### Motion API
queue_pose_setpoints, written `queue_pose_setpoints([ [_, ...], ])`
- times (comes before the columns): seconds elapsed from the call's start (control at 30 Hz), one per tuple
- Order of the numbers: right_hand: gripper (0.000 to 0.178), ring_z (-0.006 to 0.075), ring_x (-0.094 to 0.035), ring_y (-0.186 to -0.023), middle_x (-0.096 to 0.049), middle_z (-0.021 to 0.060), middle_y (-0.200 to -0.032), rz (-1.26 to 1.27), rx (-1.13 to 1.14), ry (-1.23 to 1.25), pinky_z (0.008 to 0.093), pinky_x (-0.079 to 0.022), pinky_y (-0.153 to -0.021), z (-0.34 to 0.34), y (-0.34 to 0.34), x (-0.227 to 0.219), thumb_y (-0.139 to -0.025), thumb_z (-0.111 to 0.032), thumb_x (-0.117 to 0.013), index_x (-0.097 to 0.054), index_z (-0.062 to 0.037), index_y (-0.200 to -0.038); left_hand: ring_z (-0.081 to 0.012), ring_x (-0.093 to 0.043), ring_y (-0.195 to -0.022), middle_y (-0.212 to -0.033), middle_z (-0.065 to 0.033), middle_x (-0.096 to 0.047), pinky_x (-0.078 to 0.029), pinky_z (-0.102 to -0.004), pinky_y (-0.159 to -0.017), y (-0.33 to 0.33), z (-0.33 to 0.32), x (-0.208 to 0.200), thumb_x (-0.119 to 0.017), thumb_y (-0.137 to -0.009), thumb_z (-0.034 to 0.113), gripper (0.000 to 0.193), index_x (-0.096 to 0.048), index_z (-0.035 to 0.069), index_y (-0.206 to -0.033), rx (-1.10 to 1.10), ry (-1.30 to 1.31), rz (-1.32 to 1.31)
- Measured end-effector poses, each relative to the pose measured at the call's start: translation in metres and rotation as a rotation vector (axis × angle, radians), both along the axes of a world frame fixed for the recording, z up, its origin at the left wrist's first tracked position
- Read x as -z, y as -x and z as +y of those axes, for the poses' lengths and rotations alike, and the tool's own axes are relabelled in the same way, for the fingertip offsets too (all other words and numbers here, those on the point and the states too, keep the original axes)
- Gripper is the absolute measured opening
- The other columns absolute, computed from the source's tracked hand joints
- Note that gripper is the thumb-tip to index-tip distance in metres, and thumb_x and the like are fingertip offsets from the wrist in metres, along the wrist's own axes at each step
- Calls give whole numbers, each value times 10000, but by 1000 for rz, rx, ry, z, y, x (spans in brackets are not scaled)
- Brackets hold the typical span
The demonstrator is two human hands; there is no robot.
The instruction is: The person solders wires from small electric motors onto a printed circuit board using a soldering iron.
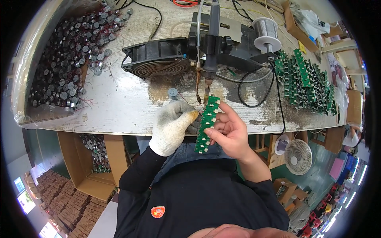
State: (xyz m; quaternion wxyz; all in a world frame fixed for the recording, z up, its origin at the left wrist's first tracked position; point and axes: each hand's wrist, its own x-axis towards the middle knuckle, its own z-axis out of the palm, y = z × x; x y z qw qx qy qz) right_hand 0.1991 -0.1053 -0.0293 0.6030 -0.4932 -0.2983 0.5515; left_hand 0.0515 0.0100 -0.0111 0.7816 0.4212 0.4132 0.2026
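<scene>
Free room over white tabletop [123, 106] left of gloved fingers [185, 107]; black fan [156, 59], soldering iron [211, 49] as obstacles ahead.

**Black shirt [206, 190], one white glove [163, 139]**

The person's shirt is plain black, with a rounded neckline. On the chest sits a small patch [158, 212], rounded and red-orange, with a pale rim and a small white and yellow design too fine to make out. The left hand [174, 121] wears the glove, which looks knitted: white at the cuff, smudged grey over the knuckles and stained yellow-brown at the thumb tip. A close-fitting black sleeve [141, 170] covers the left forearm down to that cuff. The right hand [229, 137] and forearm are bare, the shirt ending near the elbow. Below the hem, blue denim [186, 155] shows.
</scene>
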Motion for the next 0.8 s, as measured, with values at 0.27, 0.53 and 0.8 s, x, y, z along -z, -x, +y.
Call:
queue_pose_setpoints([
  [0.27,710,111,-613,-732,-591,151,-1062,14,-12,-7,221,-510,-564,0,0,-1,-832,75,-621,-250,-20,-1430,-84,-551,-700,-777,-51,-629,-436,-235,-622,5,-1,3,-609,-838,100,138,-632,-33,-869,40,-225,68],
  [0.53,679,101,-608,-720,-591,152,-1066,-37,8,-13,206,-504,-541,0,1,0,-822,110,-594,-269,15,-1411,-78,-551,-683,-749,-44,-629,-442,-237,-606,4,3,-1,-608,-835,87,120,-632,-28,-861,70,-207,77],
  [0.8,677,100,-610,-725,-591,146,-1069,-34,18,-21,206,-504,-545,0,1,-4,-821,109,-597,-270,21,-1407,-71,-555,-688,-762,-45,-636,-445,-226,-604,1,2,-2,-599,-842,65,97,-632,-25,-850,52,-190,55],
])
